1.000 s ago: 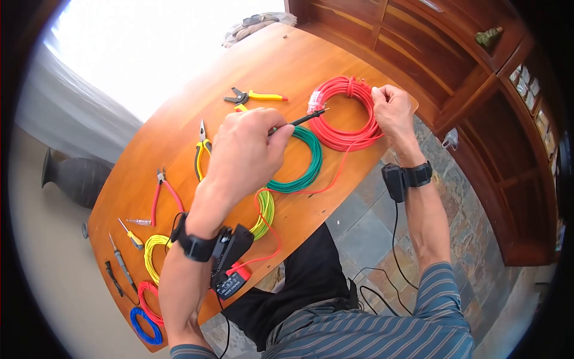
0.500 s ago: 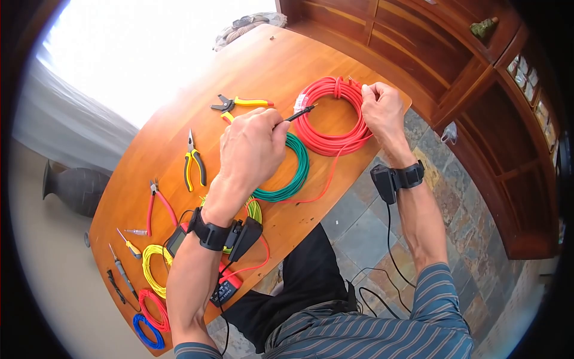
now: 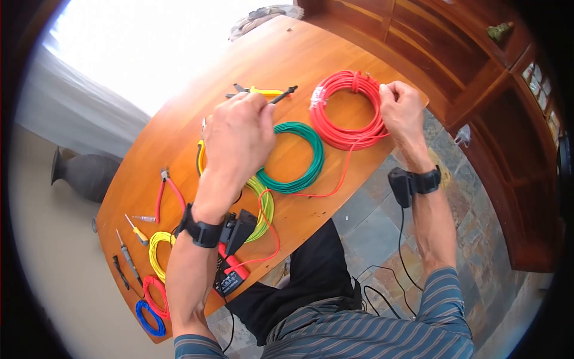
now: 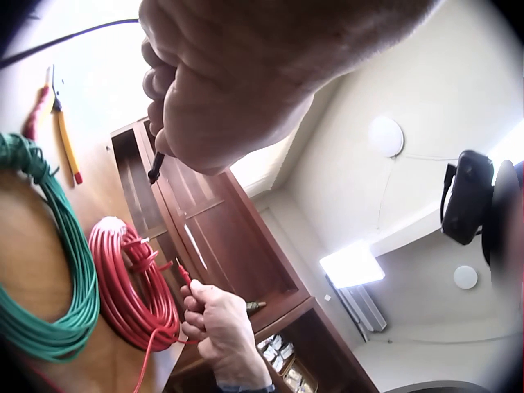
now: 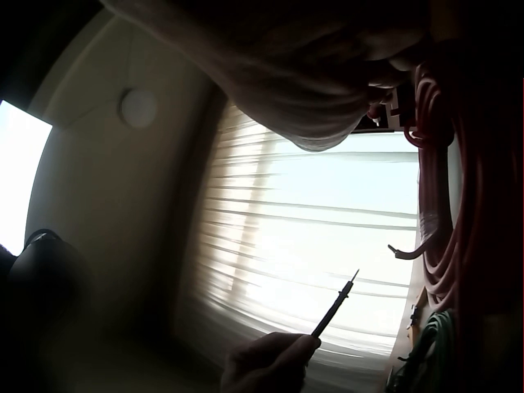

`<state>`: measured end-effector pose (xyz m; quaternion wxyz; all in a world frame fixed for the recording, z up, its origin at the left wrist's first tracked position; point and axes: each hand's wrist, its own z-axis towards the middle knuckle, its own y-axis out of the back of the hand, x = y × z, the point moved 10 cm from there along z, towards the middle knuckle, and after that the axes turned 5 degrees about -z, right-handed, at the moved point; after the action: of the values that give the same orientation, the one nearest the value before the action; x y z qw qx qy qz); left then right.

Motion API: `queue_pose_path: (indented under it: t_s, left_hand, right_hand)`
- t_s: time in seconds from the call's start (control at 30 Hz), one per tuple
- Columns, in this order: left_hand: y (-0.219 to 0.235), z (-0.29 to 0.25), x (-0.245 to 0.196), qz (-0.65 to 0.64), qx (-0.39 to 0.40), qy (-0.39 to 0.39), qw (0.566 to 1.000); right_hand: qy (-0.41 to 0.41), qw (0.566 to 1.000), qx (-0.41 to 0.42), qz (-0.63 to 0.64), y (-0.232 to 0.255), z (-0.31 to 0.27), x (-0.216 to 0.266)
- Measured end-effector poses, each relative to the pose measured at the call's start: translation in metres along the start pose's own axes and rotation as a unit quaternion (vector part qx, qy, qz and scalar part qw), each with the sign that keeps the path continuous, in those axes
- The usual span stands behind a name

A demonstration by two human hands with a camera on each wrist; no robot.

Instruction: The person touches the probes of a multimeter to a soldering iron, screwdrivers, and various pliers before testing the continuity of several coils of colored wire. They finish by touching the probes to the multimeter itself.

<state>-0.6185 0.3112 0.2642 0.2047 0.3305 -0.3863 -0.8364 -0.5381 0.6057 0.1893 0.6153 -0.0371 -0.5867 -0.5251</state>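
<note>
My left hand point(image 3: 236, 140) grips a black probe point(image 3: 283, 96) above the table, left of the red cable coil point(image 3: 323, 122) and over yellow-handled pliers point(image 3: 269, 92). Beside the coil's right edge, my right hand point(image 3: 403, 113) pinches a red probe point(image 4: 185, 273), visible in the left wrist view with its tip near the coil. A cut end point(image 5: 405, 252) of the coil sticks out in the right wrist view, apart from the black probe point(image 5: 334, 309). A thin red lead point(image 3: 344, 173) runs across the table to a red and black meter point(image 3: 234, 277), partly hidden by my left wrist.
Green point(image 3: 317, 164) and yellow-green point(image 3: 267, 215) coils lie by my left hand. Red-handled cutters point(image 3: 159, 200), a screwdriver point(image 3: 140, 235), and yellow point(image 3: 153, 254), red point(image 3: 160, 308) and blue point(image 3: 143, 320) coils sit at the table's left. A wooden cabinet point(image 3: 442, 66) stands behind.
The black probe in my left hand has moved left and away from the red coil, and its tip now points further up. My right hand stays beside the coil. The head view has shifted slightly.
</note>
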Motion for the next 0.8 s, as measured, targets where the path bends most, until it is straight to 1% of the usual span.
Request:
queue_pose_path:
  t_s: [0.07,0.1,0.13,0.17,0.2,0.23,0.27,0.3,0.4,0.43,0.47,0.53,0.63,0.67,0.73,0.8]
  left_hand:
    - [0.023,-0.004,0.013,0.000,-0.008,0.014,1.000]
    - [0.028,-0.009,0.022,-0.019,0.022,0.045,0.999]
    - [0.032,-0.016,0.030,-0.039,0.051,0.075,0.995]
    - [0.034,-0.025,0.037,-0.058,0.080,0.098,0.990]
    - [0.039,-0.031,0.042,-0.055,0.079,0.100,0.990]
    - [0.037,-0.039,0.047,-0.052,0.110,0.105,0.987]
    - [0.034,-0.046,0.049,-0.051,0.140,0.110,0.983]
    - [0.034,-0.052,0.052,-0.050,0.160,0.141,0.976]
    - [0.030,-0.062,0.056,-0.048,0.161,0.133,0.977]
    - [0.027,-0.064,0.059,-0.038,0.169,0.141,0.975]
    - [0.025,-0.065,0.062,-0.038,0.167,0.143,0.975]
    - [0.021,-0.066,0.068,0.001,0.168,0.143,0.975]
    - [0.023,-0.067,0.068,0.040,0.152,0.122,0.980]
    - [0.023,-0.067,0.068,0.039,0.153,0.122,0.980]
    - [0.026,-0.067,0.065,0.022,0.150,0.118,0.981]
    - [0.028,-0.068,0.064,0.002,0.155,0.126,0.980]
  right_hand:
    - [0.017,0.997,0.018,0.079,-0.001,-0.009,0.009]
    - [0.019,0.994,0.039,0.102,-0.004,-0.016,0.019]
    - [0.018,0.993,0.043,0.104,-0.006,-0.023,0.023]
    - [0.066,0.989,0.075,0.106,-0.014,-0.030,0.038]
    - [0.115,0.982,0.107,0.107,-0.022,-0.039,0.053]
    - [0.117,0.981,0.109,0.110,-0.026,-0.048,0.062]
    - [0.144,0.974,0.138,0.110,-0.035,-0.060,0.076]
    - [0.171,0.965,0.166,0.110,-0.045,-0.071,0.090]
    - [0.196,0.957,0.200,0.079,-0.066,-0.087,0.107]
    - [0.196,0.956,0.206,0.078,-0.072,-0.090,0.109]
    - [0.198,0.955,0.207,0.079,-0.078,-0.092,0.110]
    - [0.232,0.951,0.193,0.072,-0.083,-0.096,0.115]
    - [0.228,0.952,0.196,0.056,-0.088,-0.096,0.114]
    - [0.227,0.952,0.196,0.055,-0.088,-0.096,0.114]
    - [0.185,0.959,0.207,0.051,-0.091,-0.093,0.106]
    - [0.181,0.960,0.208,0.056,-0.091,-0.092,0.103]
